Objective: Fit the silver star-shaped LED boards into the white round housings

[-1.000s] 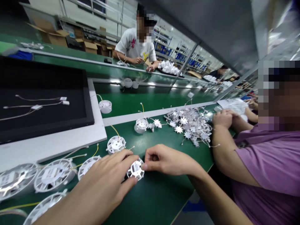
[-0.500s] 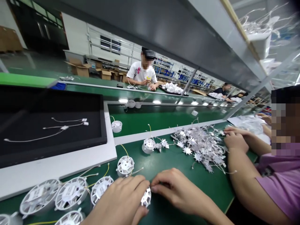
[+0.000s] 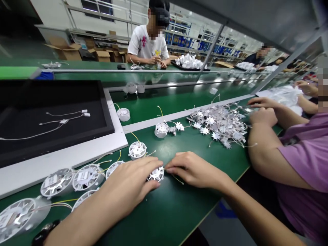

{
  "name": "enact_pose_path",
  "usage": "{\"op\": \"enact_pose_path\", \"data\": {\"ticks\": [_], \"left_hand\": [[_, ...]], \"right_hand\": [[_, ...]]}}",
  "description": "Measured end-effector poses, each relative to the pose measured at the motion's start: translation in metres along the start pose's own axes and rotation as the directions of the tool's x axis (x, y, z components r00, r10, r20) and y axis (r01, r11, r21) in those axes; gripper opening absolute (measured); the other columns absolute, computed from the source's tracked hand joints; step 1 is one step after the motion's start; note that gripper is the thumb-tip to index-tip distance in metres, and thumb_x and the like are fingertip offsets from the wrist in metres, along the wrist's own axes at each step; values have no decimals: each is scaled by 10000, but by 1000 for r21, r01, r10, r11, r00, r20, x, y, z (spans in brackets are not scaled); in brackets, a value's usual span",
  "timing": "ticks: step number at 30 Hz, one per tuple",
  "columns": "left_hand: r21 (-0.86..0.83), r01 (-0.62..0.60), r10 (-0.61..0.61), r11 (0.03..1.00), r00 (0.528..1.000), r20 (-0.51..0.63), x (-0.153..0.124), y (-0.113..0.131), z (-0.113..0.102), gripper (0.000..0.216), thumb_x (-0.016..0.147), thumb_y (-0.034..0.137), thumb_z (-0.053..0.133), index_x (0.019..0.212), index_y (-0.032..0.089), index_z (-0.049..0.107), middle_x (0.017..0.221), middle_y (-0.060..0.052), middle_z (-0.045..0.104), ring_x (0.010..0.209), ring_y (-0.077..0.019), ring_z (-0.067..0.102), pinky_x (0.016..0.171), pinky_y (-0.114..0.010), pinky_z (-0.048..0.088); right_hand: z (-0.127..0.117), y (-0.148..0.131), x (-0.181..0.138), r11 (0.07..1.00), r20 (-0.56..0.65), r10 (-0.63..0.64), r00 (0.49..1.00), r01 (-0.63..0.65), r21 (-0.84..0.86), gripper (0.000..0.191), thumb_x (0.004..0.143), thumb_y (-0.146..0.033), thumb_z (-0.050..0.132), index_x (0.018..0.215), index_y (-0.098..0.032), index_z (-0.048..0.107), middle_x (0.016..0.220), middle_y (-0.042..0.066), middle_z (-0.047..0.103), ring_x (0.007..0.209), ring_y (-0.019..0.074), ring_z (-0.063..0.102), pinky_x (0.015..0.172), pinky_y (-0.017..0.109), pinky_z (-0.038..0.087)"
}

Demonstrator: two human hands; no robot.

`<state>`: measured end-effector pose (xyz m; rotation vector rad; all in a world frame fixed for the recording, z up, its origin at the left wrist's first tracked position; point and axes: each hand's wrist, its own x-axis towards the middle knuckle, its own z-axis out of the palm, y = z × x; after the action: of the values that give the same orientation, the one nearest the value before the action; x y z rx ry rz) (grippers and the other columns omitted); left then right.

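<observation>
My left hand (image 3: 130, 184) rests on the green bench with its fingers curled round a small white round lamp housing (image 3: 156, 174), gripping it. My right hand (image 3: 192, 169) sits just to the right of that housing, fingers pinched together at its edge, near a thin yellow wire (image 3: 177, 179) trailing from it. Whether the pinch holds the wire I cannot make out. More white finned housings (image 3: 137, 150) with wires lie in a row to the left of my left hand.
A heap of small star-shaped metal parts (image 3: 220, 124) lies at the right, where a co-worker in purple (image 3: 302, 160) rests both arms. A black tray with wired parts (image 3: 51, 112) stands at the left. Other people sit across the conveyor, beside cardboard boxes (image 3: 66, 51).
The view has swung up and back down. My hands stay on the same housing, and a thin wire now shows under my right hand. The co-worker's hands have moved apart.
</observation>
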<state>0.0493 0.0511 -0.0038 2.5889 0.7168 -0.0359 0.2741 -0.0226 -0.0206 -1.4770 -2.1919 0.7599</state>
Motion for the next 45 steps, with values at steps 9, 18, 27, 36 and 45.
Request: {"op": "enact_pose_path", "data": {"ticks": [9,18,27,36,45], "left_hand": [[54,66,-68,996,997,44,-4,-4,1,457,989,336,628,1435,276,548,1465,-34,604,1240,-327,654,1012,-519,572],[89,-79,92,993,984,-153,-6,-18,14,400,1004,381,565,1401,333,547,1394,4,659,1191,-309,689,867,-520,647],[198,-135,171,971,970,-175,-12,-8,3,362,1034,446,492,1319,294,657,1420,-91,615,1172,-338,669,904,-496,613],[316,123,-72,941,983,-170,-10,-33,-22,431,1060,459,394,1312,229,658,1273,-128,687,974,-363,702,847,-560,576],[178,43,-14,983,987,-160,-1,-42,-13,414,1036,484,510,1354,234,595,1494,-94,575,1385,-333,527,1181,-609,385]], "right_hand": [[9,-4,4,991,-155,-61,986,41,-130,139,1013,-184,599,969,-159,728,881,36,762,789,163,656,710,258,465],[27,13,0,935,-164,-203,965,141,-327,254,1038,-153,451,978,-138,698,835,89,683,747,195,520,700,303,422],[-26,13,12,954,-195,13,981,-71,-292,180,1017,-267,578,1007,-184,737,990,71,747,951,221,648,862,331,489],[-69,56,83,931,-208,247,946,-292,-220,157,927,-223,636,846,-143,744,884,103,773,824,223,685,724,284,460],[-65,63,68,965,-179,212,961,-235,-121,107,863,-186,670,774,-170,727,965,77,747,939,235,660,831,311,454]]}}
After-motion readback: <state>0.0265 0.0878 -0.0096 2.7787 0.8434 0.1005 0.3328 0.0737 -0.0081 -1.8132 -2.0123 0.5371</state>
